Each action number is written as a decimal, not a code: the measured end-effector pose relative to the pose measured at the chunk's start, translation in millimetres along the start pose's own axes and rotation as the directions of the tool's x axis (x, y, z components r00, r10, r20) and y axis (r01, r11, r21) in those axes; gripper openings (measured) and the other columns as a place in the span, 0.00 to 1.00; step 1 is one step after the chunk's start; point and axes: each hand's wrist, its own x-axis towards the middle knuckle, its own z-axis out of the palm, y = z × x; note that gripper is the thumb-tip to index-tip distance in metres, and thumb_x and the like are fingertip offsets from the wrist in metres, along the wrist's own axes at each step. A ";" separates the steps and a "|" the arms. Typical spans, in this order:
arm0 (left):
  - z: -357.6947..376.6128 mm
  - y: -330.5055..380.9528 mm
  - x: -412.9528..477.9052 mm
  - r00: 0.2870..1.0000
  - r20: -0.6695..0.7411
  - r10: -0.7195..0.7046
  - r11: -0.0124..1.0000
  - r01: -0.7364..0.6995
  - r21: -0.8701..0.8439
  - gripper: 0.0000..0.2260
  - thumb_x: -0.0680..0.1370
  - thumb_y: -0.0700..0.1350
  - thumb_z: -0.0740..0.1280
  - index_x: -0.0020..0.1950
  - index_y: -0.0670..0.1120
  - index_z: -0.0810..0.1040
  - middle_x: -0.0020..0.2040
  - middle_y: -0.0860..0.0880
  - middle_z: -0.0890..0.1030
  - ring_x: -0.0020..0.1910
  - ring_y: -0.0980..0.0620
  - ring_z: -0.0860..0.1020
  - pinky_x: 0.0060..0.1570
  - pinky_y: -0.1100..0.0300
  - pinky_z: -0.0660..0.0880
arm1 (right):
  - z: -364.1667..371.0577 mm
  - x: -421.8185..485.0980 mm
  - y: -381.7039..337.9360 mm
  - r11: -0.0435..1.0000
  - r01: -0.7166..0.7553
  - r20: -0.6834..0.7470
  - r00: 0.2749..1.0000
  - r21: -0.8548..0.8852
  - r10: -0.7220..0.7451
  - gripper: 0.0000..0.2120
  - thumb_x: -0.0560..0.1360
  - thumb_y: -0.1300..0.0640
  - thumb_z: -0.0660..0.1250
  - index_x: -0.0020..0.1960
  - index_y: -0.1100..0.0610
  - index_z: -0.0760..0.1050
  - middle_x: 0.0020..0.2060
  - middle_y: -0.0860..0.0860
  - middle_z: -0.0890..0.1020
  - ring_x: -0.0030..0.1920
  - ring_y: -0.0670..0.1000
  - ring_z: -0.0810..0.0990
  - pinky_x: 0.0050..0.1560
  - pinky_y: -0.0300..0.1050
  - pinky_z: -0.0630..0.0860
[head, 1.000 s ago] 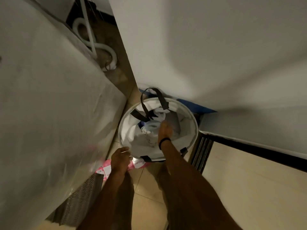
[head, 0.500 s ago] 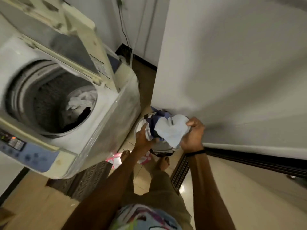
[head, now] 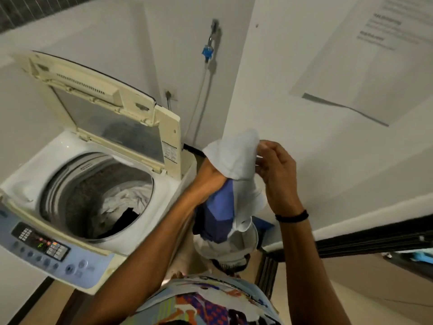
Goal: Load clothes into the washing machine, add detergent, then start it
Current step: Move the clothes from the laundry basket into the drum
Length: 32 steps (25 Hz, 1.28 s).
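White walls close in round the washer [head: 93,191], whose lid [head: 110,118] stands open over a drum already holding white and dark laundry. Just right of the washer, above the basket [head: 236,250], hangs the bundle [head: 234,160], a white cloth over blue fabric; it looks light, limp and apt to shed pieces, so I judge it best gathered from beneath rather than by one edge. At the bundle the left hand [head: 209,175] is curled into it, fingers hidden under cloth, while the right hand [head: 277,171] pinches the white cloth's upper edge, its other fingers loosely bent.
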 end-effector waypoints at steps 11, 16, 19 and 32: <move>-75.5 129.3 -1.1 0.980 -0.040 0.197 0.965 -0.201 -0.172 0.14 0.78 0.52 0.70 0.63 0.57 0.75 0.57 0.55 0.82 0.57 0.54 0.80 0.57 0.52 0.79 | 35.8 -9.5 125.9 0.814 0.046 0.233 0.966 -0.579 0.111 0.12 0.70 0.51 0.71 0.49 0.56 0.77 0.42 0.45 0.81 0.45 0.43 0.82 0.45 0.37 0.75; -175.2 137.0 1.1 0.898 -0.233 0.374 0.924 -0.383 0.008 0.31 0.70 0.66 0.69 0.72 0.62 0.68 0.72 0.56 0.74 0.68 0.55 0.74 0.64 0.51 0.75 | 51.4 41.2 26.6 0.995 0.068 0.084 0.995 -0.074 -0.062 0.15 0.72 0.65 0.62 0.56 0.60 0.80 0.53 0.57 0.82 0.52 0.50 0.80 0.57 0.46 0.77; -239.9 125.1 0.3 0.849 -0.434 0.302 0.915 -0.386 -0.119 0.24 0.74 0.58 0.70 0.69 0.54 0.75 0.66 0.52 0.80 0.64 0.52 0.79 0.64 0.48 0.77 | 60.4 74.0 -27.3 0.993 0.070 0.073 0.995 -0.091 -0.063 0.07 0.64 0.57 0.67 0.41 0.52 0.80 0.42 0.56 0.80 0.44 0.53 0.75 0.47 0.52 0.72; -320.6 127.2 -46.2 0.711 -0.588 0.385 0.870 -0.493 -0.027 0.11 0.82 0.49 0.65 0.63 0.50 0.78 0.62 0.49 0.82 0.61 0.54 0.81 0.61 0.55 0.78 | 265.3 69.9 -129.0 0.961 0.112 0.303 0.934 0.251 -0.188 0.08 0.78 0.58 0.66 0.54 0.59 0.80 0.53 0.61 0.84 0.56 0.60 0.83 0.57 0.59 0.80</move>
